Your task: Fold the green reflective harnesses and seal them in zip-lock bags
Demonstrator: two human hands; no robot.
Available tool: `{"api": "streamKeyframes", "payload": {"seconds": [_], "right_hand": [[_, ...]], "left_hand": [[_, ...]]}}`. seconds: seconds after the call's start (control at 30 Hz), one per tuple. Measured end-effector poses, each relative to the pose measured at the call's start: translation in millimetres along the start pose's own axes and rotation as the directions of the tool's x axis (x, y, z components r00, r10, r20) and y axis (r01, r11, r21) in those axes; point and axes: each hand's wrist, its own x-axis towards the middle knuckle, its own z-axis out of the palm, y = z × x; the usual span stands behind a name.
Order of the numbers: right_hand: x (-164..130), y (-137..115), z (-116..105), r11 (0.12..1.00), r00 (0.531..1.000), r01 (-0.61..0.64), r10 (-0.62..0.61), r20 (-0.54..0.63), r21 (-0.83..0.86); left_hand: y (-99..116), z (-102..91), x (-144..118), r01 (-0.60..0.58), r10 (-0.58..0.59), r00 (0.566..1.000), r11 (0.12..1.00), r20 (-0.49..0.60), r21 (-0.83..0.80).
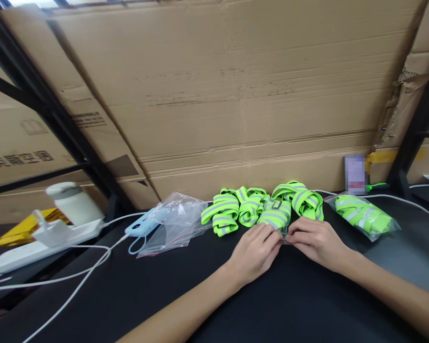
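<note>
My left hand [257,250] and right hand [318,242] pinch the near edge of a clear bag [285,232] — green strap [274,217] inside — with loose straps [222,212] either side and a bagged strap [364,216] further right.

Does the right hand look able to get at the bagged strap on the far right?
Probably yes: nothing visible stands between the right hand and the bagged strap, though that hand is at the edge of another bag.
</note>
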Motion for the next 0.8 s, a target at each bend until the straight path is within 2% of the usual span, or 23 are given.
{"api": "streamKeyframes", "payload": {"seconds": [0.1, 0.3, 0.43, 0.53, 0.63, 0.73, 0.8], "right_hand": [[1, -1, -1, 1.0, 1.0, -0.017, 0.017, 0.0, -0.006], [0, 3, 2, 0.989, 0.989, -0.146, 0.146, -0.016, -0.017], [-3, 5, 2, 0.964, 0.967, -0.253, 0.256, 0.023, -0.077], [-4, 5, 2, 0.942, 0.943, -0.32, 0.326, 0.057, -0.1], [-2, 3, 1, 0.942, 0.942, -0.323, 0.329, 0.061, -0.089], [1, 1, -1, 0.947, 0.95, -0.311, 0.311, -0.013, -0.078], [2, 0, -2, 0.941, 0.94, -0.336, 0.331, -0.084, -0.05]], "left_hand": [[-2, -0.8, 0, 0.017, -0.018, 1.0, 0.998, 0.014, 0.053], [-13, -1.9, -2, 0.056, -0.063, 0.997, 0.982, 0.034, 0.181], [-18, -5.3, 0, 0.027, -0.018, 0.999, 0.97, -0.04, 0.241], [-19, -14.2, 1, 0.003, 0.033, 0.982, 0.982, -0.189, 0.188], [-22, -23.7, -1, -0.006, 0.025, 0.948, 0.998, -0.317, 0.061], [-26, -28.2, -5, 0.048, -0.082, 0.917, 0.994, -0.39, -0.097], [-29, -28.5, -7, 0.135, -0.21, 0.872, 0.971, -0.442, -0.195]]}}
